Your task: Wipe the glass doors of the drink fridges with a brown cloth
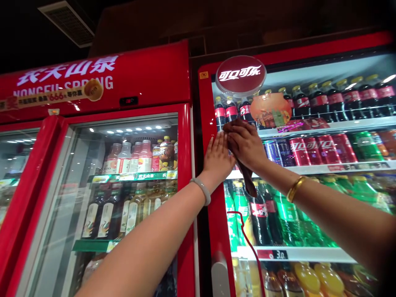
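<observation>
A dark brown cloth (248, 179) lies bunched against the glass door of the drinks fridge (213, 187) on the right, its loose end hanging down. My right hand (247, 146), with a gold bracelet at the wrist, presses and grips this cloth near the door's left edge. Beside it, my left hand (218, 156) rests with outstretched fingers against the red frame and glass, touching or nearly touching the cloth; a pale bangle circles that wrist. Above both hands is a round red sign (241, 76). An orange pot-shaped sticker (270, 109) is on the glass to the right.
A second red fridge (184, 173) with bottles behind glass stands to the left, a narrow dark gap between. Behind the right door are shelves of cola bottles (301, 99), cans (309, 150) and green bottles (287, 210). A pale door handle (220, 280) sits low on the frame.
</observation>
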A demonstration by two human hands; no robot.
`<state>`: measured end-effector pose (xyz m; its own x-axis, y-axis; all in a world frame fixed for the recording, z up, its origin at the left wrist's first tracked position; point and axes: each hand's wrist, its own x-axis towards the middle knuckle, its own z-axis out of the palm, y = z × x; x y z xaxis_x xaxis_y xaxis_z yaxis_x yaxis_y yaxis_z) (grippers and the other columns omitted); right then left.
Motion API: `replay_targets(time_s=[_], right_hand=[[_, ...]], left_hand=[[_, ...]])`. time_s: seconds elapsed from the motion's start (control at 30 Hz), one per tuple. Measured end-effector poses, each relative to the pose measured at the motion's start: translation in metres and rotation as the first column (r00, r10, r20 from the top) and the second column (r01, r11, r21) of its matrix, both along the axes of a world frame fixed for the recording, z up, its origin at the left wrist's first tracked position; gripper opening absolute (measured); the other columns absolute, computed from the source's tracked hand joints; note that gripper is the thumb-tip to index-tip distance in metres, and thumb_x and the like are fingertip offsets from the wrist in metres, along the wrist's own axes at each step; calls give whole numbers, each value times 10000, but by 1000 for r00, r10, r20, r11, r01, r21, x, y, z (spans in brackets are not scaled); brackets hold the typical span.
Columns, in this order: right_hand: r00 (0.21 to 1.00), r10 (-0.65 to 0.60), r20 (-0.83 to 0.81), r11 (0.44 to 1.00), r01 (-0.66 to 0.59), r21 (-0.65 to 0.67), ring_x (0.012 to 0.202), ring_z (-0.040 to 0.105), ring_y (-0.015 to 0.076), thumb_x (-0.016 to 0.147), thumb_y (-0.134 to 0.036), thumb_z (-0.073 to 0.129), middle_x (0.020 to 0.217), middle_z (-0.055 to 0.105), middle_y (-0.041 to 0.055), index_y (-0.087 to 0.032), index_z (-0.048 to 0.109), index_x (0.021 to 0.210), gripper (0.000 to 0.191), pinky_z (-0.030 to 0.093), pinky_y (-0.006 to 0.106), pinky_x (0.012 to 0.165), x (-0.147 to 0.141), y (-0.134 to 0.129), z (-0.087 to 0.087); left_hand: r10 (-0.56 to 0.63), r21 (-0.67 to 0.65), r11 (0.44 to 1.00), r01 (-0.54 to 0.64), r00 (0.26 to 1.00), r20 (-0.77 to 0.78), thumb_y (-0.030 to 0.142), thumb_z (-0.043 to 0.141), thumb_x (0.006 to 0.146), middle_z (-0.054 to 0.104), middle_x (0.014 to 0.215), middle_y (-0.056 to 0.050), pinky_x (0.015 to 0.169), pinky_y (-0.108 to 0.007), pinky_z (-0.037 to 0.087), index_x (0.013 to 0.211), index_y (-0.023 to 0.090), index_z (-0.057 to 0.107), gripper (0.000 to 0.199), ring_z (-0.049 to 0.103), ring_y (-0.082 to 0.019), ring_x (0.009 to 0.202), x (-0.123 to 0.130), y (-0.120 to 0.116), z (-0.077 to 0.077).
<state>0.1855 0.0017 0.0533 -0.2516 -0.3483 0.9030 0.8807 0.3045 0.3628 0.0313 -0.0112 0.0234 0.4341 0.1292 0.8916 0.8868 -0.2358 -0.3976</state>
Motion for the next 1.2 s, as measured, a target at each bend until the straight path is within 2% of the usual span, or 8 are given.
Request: replay_targets(time_s=[0.13,0.27,0.4,0.53,0.67,0.8,1.07,1.2], right_hand=[[992,-42,121,998,48,-48,1412,482,269,1069,-378,437,1382,694,58,-244,736,1222,362,336,511,1262,-1,-4,20],[993,-100,65,993,103,-49,1373,521,297,1070,-375,420,1412,672,98,-217,727,1259,393,383,539,1211,31,-5,50],[993,-113,-45,993,112,-19,1371,518,324,1060,-372,434,1399,670,117,-213,736,1239,385,369,583,1209,59,-5,24],[991,-132,-27,991,132,-17,1353,543,277,1072,-351,398,1379,682,110,-206,718,1255,396,361,515,1230,52,-8,1],[982,-160,96,984,166,-63,1409,503,263,1078,-353,385,1413,673,82,-219,698,1308,410,355,492,1233,41,-13,30],[978,-186,98,975,195,-102,1406,499,276,1066,-369,422,1459,645,72,-244,702,1317,396,355,520,1231,61,-14,55],[975,-181,-127,983,182,-6,1534,355,364,1018,-386,505,1507,604,86,-250,657,1378,414,259,659,1273,106,-5,-28],[975,-221,39,975,221,-2,1592,264,350,1034,-394,491,1636,476,43,-280,482,1556,535,197,661,1301,115,-8,-7]], left_hand=[[-12,17,1000,10,995,99,338,365,1022,160,1756,-190,1360,-442,55,1633,-37,227,730,57,-263,1650,-2,4,25],[-36,-5,999,37,995,91,353,361,1014,189,1762,-141,1360,-451,-2,1647,6,233,733,62,-252,1654,28,6,54],[-73,2,997,73,997,-8,342,341,1002,204,1760,-121,1361,-451,7,1649,15,242,731,59,-239,1655,56,10,41],[-84,5,996,85,992,-98,353,336,1004,254,1741,-144,1360,-453,0,1626,1,307,715,88,-252,1652,52,9,27],[-62,-18,998,61,998,-19,363,351,1010,224,1743,-169,1355,-483,15,1625,-23,281,730,93,-271,1651,37,5,43],[-83,-31,996,85,995,63,352,356,1012,190,1754,-157,1352,-506,33,1644,3,241,731,101,-271,1651,52,3,55],[-208,-8,978,209,978,11,268,269,1021,275,1742,-106,1360,-482,24,1644,60,280,657,153,-207,1644,112,-1,30],[-175,23,985,174,980,97,254,271,1011,303,1733,-106,1362,-487,53,1630,61,325,651,174,-220,1641,120,-1,43]])
